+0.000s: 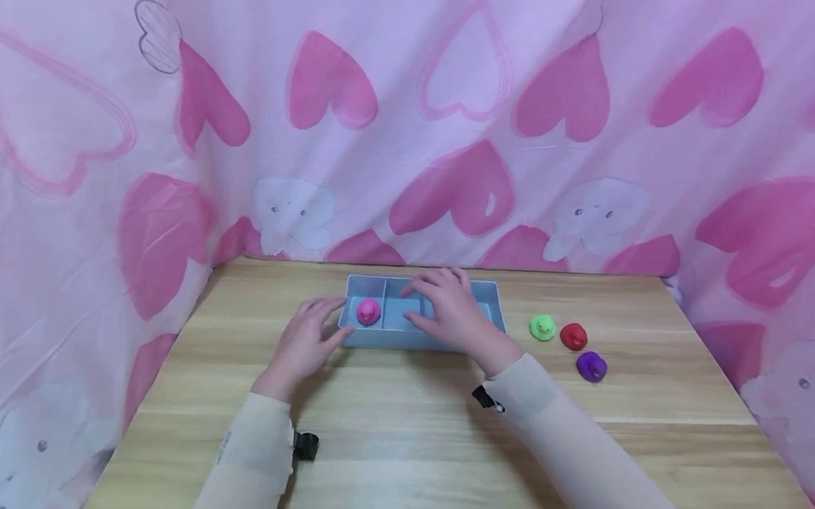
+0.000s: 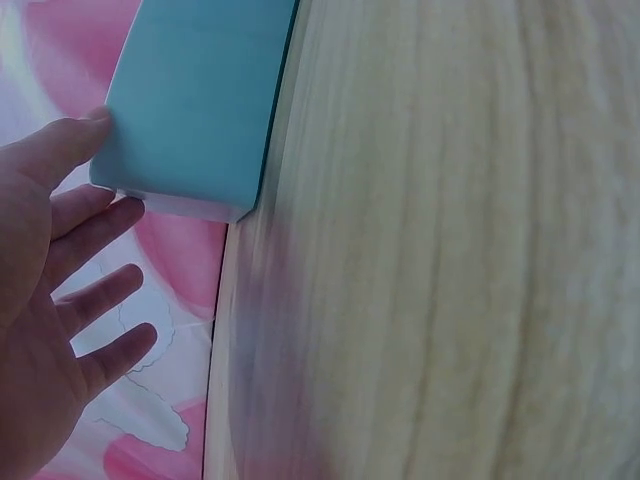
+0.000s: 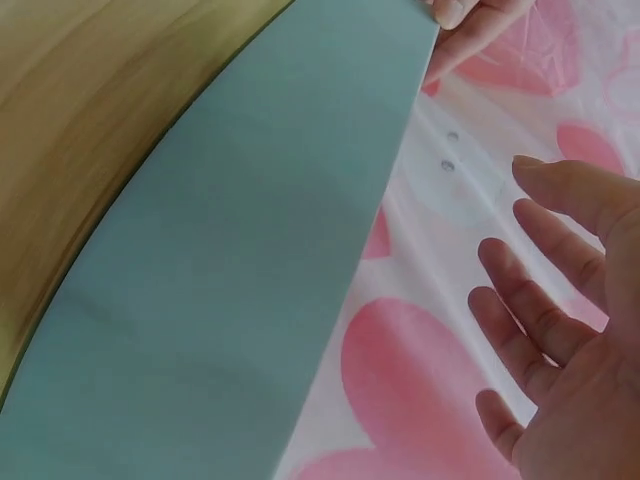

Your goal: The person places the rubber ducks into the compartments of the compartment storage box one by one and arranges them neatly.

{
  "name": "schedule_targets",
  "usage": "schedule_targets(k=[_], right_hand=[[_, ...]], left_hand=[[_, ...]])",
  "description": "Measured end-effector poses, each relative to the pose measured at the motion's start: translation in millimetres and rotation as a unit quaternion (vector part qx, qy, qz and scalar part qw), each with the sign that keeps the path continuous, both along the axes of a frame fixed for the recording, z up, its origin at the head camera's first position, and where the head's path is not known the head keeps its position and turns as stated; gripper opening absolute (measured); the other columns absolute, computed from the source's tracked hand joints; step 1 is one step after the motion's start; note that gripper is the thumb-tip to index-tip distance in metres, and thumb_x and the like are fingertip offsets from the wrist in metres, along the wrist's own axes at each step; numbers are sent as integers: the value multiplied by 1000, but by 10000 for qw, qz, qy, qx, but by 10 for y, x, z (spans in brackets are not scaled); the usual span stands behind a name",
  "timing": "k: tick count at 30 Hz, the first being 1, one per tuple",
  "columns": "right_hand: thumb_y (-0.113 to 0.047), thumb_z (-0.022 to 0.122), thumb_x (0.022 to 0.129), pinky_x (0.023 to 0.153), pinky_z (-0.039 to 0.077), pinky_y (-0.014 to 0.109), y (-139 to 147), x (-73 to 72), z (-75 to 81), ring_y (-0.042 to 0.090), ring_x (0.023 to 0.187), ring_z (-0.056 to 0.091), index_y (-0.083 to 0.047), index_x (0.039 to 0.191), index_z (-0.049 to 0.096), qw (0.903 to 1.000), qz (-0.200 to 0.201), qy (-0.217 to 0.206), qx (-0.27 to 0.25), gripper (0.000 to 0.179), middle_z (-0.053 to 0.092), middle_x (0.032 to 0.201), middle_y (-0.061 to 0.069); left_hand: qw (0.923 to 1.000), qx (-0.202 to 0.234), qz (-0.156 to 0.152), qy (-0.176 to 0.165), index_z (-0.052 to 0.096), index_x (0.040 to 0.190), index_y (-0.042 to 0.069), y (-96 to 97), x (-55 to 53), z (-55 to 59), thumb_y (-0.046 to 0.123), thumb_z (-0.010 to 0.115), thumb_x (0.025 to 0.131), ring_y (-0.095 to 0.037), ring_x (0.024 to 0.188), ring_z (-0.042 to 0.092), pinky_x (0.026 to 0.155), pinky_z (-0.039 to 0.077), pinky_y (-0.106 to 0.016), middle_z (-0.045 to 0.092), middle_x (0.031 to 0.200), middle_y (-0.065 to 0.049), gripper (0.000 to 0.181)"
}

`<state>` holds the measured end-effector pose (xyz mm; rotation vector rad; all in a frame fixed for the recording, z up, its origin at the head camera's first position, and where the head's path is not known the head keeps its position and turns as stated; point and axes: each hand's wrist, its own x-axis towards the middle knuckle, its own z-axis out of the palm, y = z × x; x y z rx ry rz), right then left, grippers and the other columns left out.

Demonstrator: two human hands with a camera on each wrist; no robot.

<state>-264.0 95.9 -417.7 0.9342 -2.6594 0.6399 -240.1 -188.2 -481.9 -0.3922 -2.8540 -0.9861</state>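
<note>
A long grey-blue box [image 1: 398, 338] with compartments stands toward the back of the table. In its left compartment sits a pink toy duck [image 1: 367, 312]. My left hand [image 1: 306, 338] is at the box's left end, thumb by the front corner and fingertips at the end wall. The left wrist view shows that thumb [image 2: 75, 145] against the box, the other fingers spread. Over the middle and right compartments hovers my right hand [image 1: 448, 306], its fingers parted and nothing between them. It hides part of the inside.
Right of the box lie a green toy duck [image 1: 542, 327], a red one [image 1: 574, 336] and a purple one [image 1: 592, 366] on the wooden table [image 1: 404, 454]. A pink curtain [image 1: 388, 155] with hearts hangs behind the table and along its sides.
</note>
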Motion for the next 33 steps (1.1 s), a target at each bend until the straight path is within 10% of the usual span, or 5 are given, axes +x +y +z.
schedule_targets(k=[33], right_hand=[[-20,85,86,118,21,63,1005,268,-48,30,128,53,-19,119,72,9968,-705,-185,-319,36,66,129,6]], left_hand=[[9999,-30,16,-102,49,154,14,7,8,2,41,68,100,-36,150,36,121,35,-62,49,158,-12,63]])
